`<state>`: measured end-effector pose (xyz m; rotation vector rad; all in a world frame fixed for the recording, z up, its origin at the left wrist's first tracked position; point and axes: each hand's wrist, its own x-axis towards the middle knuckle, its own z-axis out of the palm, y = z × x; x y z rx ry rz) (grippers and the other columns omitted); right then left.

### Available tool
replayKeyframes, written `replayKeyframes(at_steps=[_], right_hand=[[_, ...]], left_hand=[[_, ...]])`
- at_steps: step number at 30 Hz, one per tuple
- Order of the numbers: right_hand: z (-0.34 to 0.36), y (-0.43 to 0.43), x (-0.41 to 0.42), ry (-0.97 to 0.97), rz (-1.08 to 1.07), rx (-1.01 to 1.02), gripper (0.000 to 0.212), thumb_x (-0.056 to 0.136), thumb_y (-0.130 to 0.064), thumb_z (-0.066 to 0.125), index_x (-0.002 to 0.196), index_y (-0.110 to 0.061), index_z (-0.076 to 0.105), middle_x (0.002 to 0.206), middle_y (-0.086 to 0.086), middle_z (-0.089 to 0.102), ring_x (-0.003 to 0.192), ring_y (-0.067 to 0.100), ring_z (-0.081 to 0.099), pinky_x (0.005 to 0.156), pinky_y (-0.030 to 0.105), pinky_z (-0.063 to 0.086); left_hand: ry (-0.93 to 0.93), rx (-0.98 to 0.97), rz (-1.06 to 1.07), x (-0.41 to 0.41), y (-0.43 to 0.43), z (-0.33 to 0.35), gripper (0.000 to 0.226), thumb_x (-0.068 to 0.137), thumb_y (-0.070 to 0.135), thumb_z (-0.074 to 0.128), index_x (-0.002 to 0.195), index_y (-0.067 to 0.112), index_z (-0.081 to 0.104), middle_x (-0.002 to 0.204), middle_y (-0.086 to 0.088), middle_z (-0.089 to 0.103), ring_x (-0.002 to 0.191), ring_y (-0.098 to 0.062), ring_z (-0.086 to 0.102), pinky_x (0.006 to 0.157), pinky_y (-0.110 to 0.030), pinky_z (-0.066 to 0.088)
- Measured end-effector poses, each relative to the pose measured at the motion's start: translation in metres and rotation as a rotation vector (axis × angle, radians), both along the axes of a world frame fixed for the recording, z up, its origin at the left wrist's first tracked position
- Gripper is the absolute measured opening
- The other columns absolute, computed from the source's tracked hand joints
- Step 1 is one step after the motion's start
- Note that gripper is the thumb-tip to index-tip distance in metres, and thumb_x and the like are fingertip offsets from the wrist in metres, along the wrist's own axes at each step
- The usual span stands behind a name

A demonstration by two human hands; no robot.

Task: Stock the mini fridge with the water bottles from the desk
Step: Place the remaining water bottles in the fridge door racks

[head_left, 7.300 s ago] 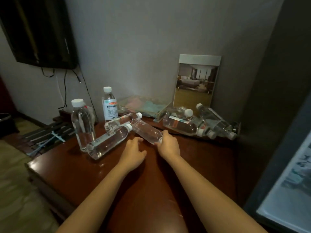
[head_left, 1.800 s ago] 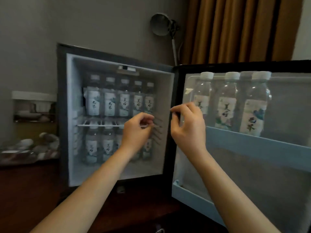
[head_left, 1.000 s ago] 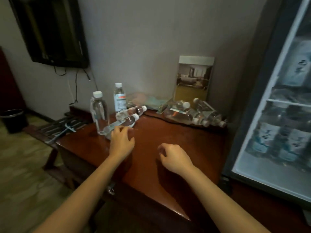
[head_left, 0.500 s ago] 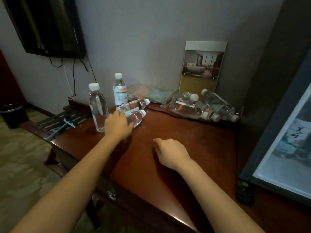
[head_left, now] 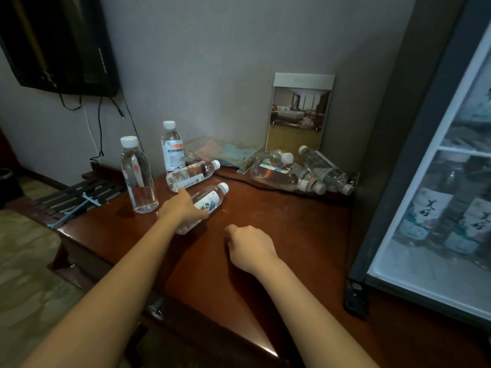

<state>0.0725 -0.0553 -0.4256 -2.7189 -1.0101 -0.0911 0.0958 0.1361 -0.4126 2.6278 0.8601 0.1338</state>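
My left hand (head_left: 183, 208) grips a clear water bottle (head_left: 210, 199) that lies on its side on the wooden desk (head_left: 279, 235), its white cap pointing to the back right. My right hand (head_left: 249, 247) hovers just right of it with loosely curled fingers and holds nothing. Behind them another bottle (head_left: 190, 175) lies flat, and two bottles stand upright, the bare one (head_left: 138, 176) in front of the labelled one (head_left: 172, 148). Several more bottles (head_left: 300, 172) lie heaped at the back right. The open mini fridge (head_left: 435, 208) shows stocked bottles on its shelves at the right.
A framed room photo (head_left: 299, 115) leans on the wall behind the heap, with a clear tray (head_left: 225, 152) to its left. A black cable (head_left: 255, 185) runs across the desk's back. A wall TV (head_left: 53, 41) hangs at upper left; a slatted rack (head_left: 74, 195) sits left of the desk.
My left hand has closed round the lying bottle and drawn it nearer along the desk. The right hand stays put. The view has swung right, showing more of the fridge.
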Motion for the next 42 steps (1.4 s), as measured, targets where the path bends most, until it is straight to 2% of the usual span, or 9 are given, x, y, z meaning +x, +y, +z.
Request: replayKeyframes(at_steps=[3, 7, 13, 15, 21, 32, 36, 39, 42], right_hand=[[-0.001, -0.005, 0.001, 0.057, -0.011, 0.028, 0.035, 0.092, -0.022, 0.044, 0.126, -0.017, 0.049, 0.117, 0.015, 0.061, 0.105, 0.037, 0.058, 0.081, 0.04, 0.049], [-0.003, -0.016, 0.002, 0.179, 0.032, 0.083, 0.036, 0.096, -0.028, 0.041, 0.13, -0.017, 0.049, 0.123, 0.012, 0.06, 0.11, 0.032, 0.056, 0.089, 0.041, 0.048], [0.01, -0.046, -0.019, 0.891, 0.036, 0.845, 0.028, 0.095, -0.035, 0.048, 0.115, -0.019, 0.06, 0.113, 0.003, 0.068, 0.101, 0.017, 0.065, 0.097, 0.035, 0.047], [0.019, -0.063, -0.026, 0.95, 0.028, 0.995, 0.022, 0.094, -0.033, 0.051, 0.111, -0.022, 0.059, 0.108, -0.001, 0.07, 0.098, 0.013, 0.066, 0.092, 0.031, 0.049], [0.051, -0.128, -0.053, 0.804, 0.039, 1.082, 0.031, 0.093, -0.032, 0.054, 0.122, -0.022, 0.054, 0.114, 0.001, 0.068, 0.104, 0.016, 0.066, 0.092, 0.037, 0.052], [0.112, -0.264, -0.144, 0.407, -0.091, 1.14, 0.033, 0.095, -0.019, 0.051, 0.129, -0.02, 0.05, 0.11, 0.009, 0.069, 0.096, 0.021, 0.068, 0.083, 0.032, 0.056], [0.137, -0.316, -0.189, 0.198, -0.163, 1.221, 0.04, 0.095, -0.009, 0.049, 0.133, -0.021, 0.045, 0.105, 0.006, 0.07, 0.084, 0.011, 0.07, 0.071, 0.02, 0.055], [0.157, -0.353, -0.223, 0.04, -0.264, 1.166, 0.038, 0.094, -0.018, 0.053, 0.126, -0.037, 0.048, 0.094, -0.01, 0.073, 0.084, 0.004, 0.069, 0.068, 0.014, 0.052], [0.175, -0.384, -0.255, -0.075, -0.409, 1.111, 0.051, 0.09, -0.033, 0.058, 0.137, -0.036, 0.039, 0.103, 0.0, 0.07, 0.092, 0.009, 0.068, 0.081, 0.025, 0.055]], left_hand=[[0.007, -0.079, -0.038, -0.012, -0.005, 0.002, 0.046, 0.064, 0.048, 0.07, 0.094, 0.017, 0.054, 0.074, 0.001, 0.058, 0.062, -0.015, 0.059, 0.044, -0.02, 0.045], [-0.105, -0.045, -0.153, -0.04, -0.029, -0.004, 0.049, 0.064, 0.049, 0.073, 0.103, 0.023, 0.059, 0.089, 0.003, 0.063, 0.074, -0.016, 0.061, 0.062, -0.025, 0.048], [-0.506, -0.812, -0.356, -0.092, -0.094, -0.006, 0.043, 0.074, 0.02, 0.077, 0.113, 0.016, 0.06, 0.094, 0.005, 0.07, 0.079, -0.009, 0.069, 0.059, -0.016, 0.051], [-0.544, -0.934, -0.448, -0.103, -0.116, 0.0, 0.038, 0.078, 0.017, 0.073, 0.113, 0.023, 0.06, 0.098, 0.001, 0.071, 0.086, -0.012, 0.07, 0.065, -0.021, 0.055], [-0.536, -0.973, -0.665, -0.119, -0.169, 0.023, 0.04, 0.08, 0.011, 0.07, 0.113, 0.028, 0.058, 0.107, -0.006, 0.068, 0.093, -0.02, 0.069, 0.081, -0.039, 0.057], [-0.586, -0.846, -1.038, -0.145, -0.301, 0.073, 0.055, 0.071, 0.014, 0.077, 0.111, 0.044, 0.053, 0.108, 0.011, 0.066, 0.097, -0.005, 0.065, 0.081, -0.028, 0.055], [-0.688, -0.893, -1.15, -0.166, -0.369, 0.092, 0.048, 0.069, 0.018, 0.079, 0.099, 0.047, 0.056, 0.094, 0.026, 0.067, 0.086, 0.002, 0.066, 0.065, -0.014, 0.053], [-0.787, -0.955, -1.234, -0.189, -0.417, 0.108, 0.048, 0.07, 0.013, 0.078, 0.096, 0.047, 0.057, 0.09, 0.029, 0.067, 0.08, 0.004, 0.066, 0.062, -0.011, 0.051], [-0.841, -1.053, -1.33, -0.213, -0.458, 0.124, 0.048, 0.071, 0.002, 0.076, 0.099, 0.037, 0.059, 0.088, 0.019, 0.071, 0.077, 0.0, 0.068, 0.061, -0.011, 0.05]])
